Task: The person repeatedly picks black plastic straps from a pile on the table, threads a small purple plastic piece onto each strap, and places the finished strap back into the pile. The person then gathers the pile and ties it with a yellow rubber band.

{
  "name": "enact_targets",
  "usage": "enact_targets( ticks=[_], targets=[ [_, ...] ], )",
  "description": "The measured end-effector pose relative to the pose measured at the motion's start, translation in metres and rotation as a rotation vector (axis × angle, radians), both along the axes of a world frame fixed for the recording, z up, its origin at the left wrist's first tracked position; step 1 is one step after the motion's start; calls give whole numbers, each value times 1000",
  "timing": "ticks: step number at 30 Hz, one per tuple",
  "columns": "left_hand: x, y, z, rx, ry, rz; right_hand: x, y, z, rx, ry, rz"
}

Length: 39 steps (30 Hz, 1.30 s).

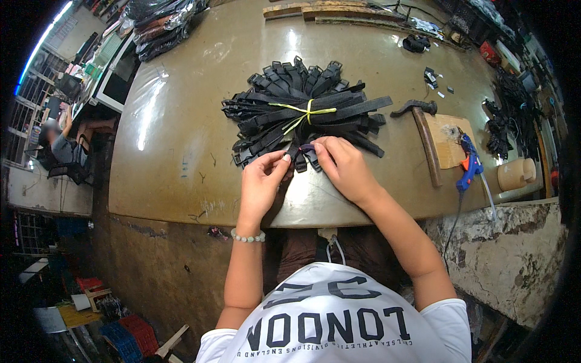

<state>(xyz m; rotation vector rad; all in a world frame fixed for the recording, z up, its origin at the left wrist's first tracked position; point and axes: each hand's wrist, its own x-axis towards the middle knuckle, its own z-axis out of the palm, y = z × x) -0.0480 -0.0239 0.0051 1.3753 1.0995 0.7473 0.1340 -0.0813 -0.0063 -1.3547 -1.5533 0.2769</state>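
Observation:
A thick bundle of black webbing straps [260,112] with plastic buckles on their ends lies fanned out on the table. Yellow twine [309,111] crosses its middle and is tied in a knot. At the bundle's near edge my left hand [264,175] pinches the end of one black strap [293,149] between thumb and fingertips. Close to its right, my right hand [340,166] has thumb and fingers closed on a small dark piece beside the buckles [301,162]; its fingertips partly cover that piece, so I cannot make out its kind.
A hammer [428,142] lies to the right, partly over a wooden board [446,130]. Past it are a blue glue gun [468,166] with its cord and a tan roll [515,174]. Plastic-wrapped bundles [160,27] sit far left. A person [63,142] sits beyond the table's left side.

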Motion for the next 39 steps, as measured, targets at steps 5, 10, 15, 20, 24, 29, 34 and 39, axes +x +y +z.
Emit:
enact_targets(
  ticks=[5,10,15,20,24,29,34,39],
  targets=[
    [1,-2,-1,-10,-58,13,-3,0,-1,20,-44,-15],
    [-4,3,3,-1,-74,-9,1,1,1,-43,-59,-54],
    [-9,-1,16,570,352,333,8,3,5,-198,477,-89],
    [15,-12,13,954,439,-20,8,4,10,-119,352,-126],
    [24,3,7,999,399,-29,0,-3,14,-146,375,-152],
    [19,3,3,1016,395,-118,-12,-13,9,-60,235,-177],
    [14,-3,3,950,349,-97,-8,-16,1,-78,115,-165],
    [13,-3,2,938,320,-121,-10,-15,-3,46,1,-130]
  ],
)
